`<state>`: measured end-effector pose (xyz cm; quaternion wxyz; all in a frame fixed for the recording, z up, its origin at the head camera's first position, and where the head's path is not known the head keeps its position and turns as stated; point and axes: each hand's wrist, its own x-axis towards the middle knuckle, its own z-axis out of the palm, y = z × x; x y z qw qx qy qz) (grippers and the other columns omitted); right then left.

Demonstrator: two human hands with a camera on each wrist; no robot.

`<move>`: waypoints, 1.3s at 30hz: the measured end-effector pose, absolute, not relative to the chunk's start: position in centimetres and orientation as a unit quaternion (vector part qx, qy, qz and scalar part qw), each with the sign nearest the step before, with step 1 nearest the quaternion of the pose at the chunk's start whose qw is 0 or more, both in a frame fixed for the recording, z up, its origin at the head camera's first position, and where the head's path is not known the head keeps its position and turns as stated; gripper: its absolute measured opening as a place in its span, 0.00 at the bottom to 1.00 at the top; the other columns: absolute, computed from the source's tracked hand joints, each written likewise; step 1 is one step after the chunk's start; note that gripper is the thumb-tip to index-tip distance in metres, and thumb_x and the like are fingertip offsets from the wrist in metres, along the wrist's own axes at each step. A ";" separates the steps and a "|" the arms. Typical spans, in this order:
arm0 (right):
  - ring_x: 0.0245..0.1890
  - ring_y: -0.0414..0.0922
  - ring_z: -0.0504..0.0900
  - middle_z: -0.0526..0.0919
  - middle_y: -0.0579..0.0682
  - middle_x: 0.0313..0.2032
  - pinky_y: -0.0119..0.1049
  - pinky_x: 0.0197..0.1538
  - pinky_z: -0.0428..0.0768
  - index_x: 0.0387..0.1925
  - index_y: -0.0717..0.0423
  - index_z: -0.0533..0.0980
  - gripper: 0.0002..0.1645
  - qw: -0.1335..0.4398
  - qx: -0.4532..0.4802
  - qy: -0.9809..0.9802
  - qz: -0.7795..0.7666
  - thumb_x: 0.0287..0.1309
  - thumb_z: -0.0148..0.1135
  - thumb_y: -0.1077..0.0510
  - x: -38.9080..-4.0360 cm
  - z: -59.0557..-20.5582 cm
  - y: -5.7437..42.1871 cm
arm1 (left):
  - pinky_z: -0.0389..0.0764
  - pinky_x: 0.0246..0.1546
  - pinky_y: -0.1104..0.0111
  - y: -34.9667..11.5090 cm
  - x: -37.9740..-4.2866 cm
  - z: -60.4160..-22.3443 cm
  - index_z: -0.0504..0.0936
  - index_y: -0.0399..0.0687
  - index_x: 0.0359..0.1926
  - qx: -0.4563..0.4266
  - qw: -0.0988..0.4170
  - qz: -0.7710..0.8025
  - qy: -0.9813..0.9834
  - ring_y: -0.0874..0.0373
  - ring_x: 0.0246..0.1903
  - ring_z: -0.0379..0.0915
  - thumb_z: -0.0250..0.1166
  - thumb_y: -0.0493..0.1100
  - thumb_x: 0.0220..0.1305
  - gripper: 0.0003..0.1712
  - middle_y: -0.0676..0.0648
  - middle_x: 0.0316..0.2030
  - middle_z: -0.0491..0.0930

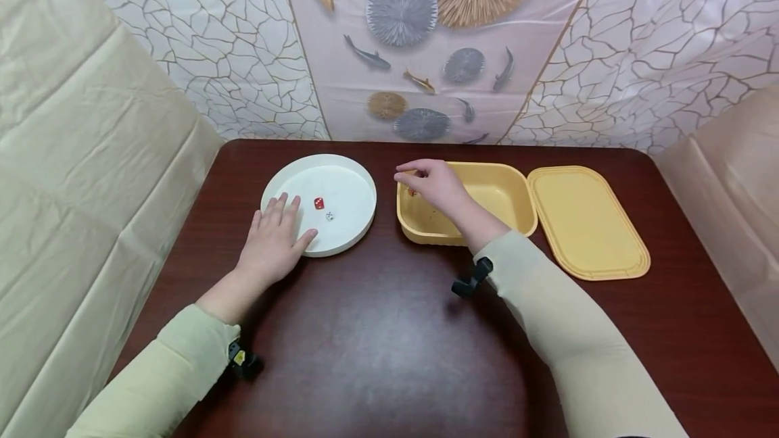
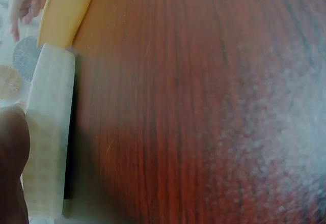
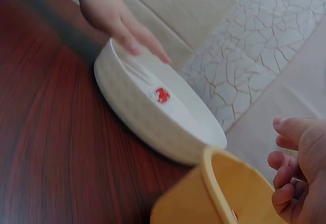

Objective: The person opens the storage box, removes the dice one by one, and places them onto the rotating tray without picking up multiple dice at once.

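Observation:
A round white tray [image 1: 356, 235] holds a red die [image 1: 319, 203] and a white die [image 1: 330, 216] side by side. Spread over the tray's left rim, my left hand [image 1: 272, 238] has straight fingers and holds nothing. My right hand [image 1: 433, 184] hovers above the left end of a yellow box [image 1: 471, 167], thumb and forefinger apart, with nothing seen between them. Just beneath it a red die [image 1: 412, 192] shows, partly covered by the hand. In the right wrist view, the other fingers of the right hand [image 3: 300, 168] are loosely bent.
A yellow lid [image 1: 590, 222] lies flat against the box's right side. Everything stands on a dark reddish wooden table [image 1: 377, 343]. Behind it hangs a patterned cloth [image 1: 402, 73], and pale cloth [image 1: 79, 174] covers the left side.

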<state>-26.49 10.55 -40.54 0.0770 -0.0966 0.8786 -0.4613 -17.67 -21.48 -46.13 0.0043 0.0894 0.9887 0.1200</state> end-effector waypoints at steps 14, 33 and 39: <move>0.35 0.45 0.77 0.85 0.53 0.36 0.38 0.39 0.73 0.51 0.53 0.85 0.20 0.045 -0.092 0.909 -0.403 0.63 0.67 0.47 -25.6 -43.1 16.7 | 0.41 0.71 0.41 -21.8 -17.7 -46.3 0.49 0.43 0.78 0.098 0.004 0.120 0.988 0.37 0.75 0.37 0.51 0.64 0.72 0.45 0.34 0.76 0.47; 0.37 0.48 0.78 0.85 0.53 0.39 0.41 0.39 0.74 0.52 0.55 0.84 0.20 0.075 -0.113 0.946 -0.296 0.63 0.66 0.48 -26.2 -43.9 18.0 | 0.41 0.72 0.41 -22.0 -17.9 -46.1 0.51 0.45 0.78 0.112 0.004 0.116 0.987 0.37 0.75 0.38 0.50 0.64 0.72 0.44 0.35 0.76 0.46; 0.39 0.49 0.80 0.86 0.53 0.39 0.46 0.44 0.76 0.52 0.55 0.83 0.21 0.079 -0.123 0.960 -0.239 0.63 0.65 0.48 -26.2 -43.5 17.2 | 0.40 0.72 0.42 -22.1 -18.0 -46.2 0.51 0.47 0.78 0.117 0.007 0.113 0.987 0.37 0.75 0.37 0.49 0.65 0.72 0.44 0.35 0.76 0.46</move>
